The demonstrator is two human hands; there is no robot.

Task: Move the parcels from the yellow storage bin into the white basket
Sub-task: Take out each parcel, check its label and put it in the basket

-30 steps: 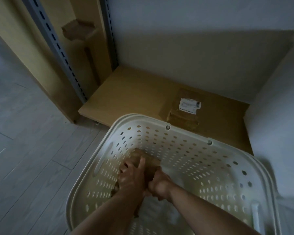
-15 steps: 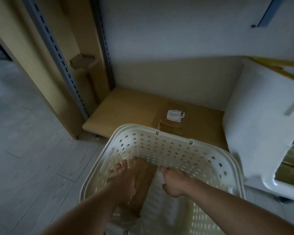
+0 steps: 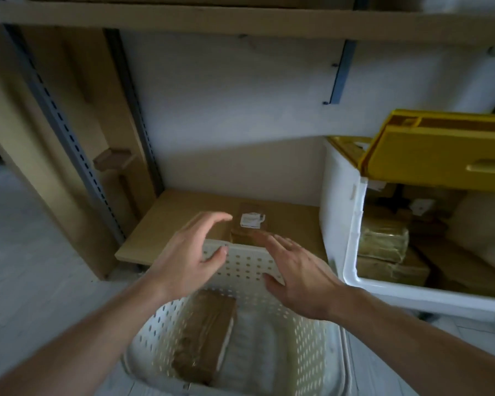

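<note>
Both hands hovering empty over the white basket, fingers spread.

Perforated white plastic basket (image 3: 280, 332) holding a taped brown parcel (image 3: 203, 335) along its left wall. Left hand (image 3: 189, 252) and right hand (image 3: 300, 272) hanging above the far rim, gripping nothing. Beyond, a labelled cardboard parcel (image 3: 249, 224) lying on the wooden shelf (image 3: 183, 212) near its front edge. Right, white storage bin (image 3: 343, 212) with raised yellow lid (image 3: 440, 150), stacked with wrapped parcels (image 3: 383, 238).

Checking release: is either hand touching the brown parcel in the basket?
Apart. Head view: both the left hand and right hand are open, raised above the brown parcel.
</note>
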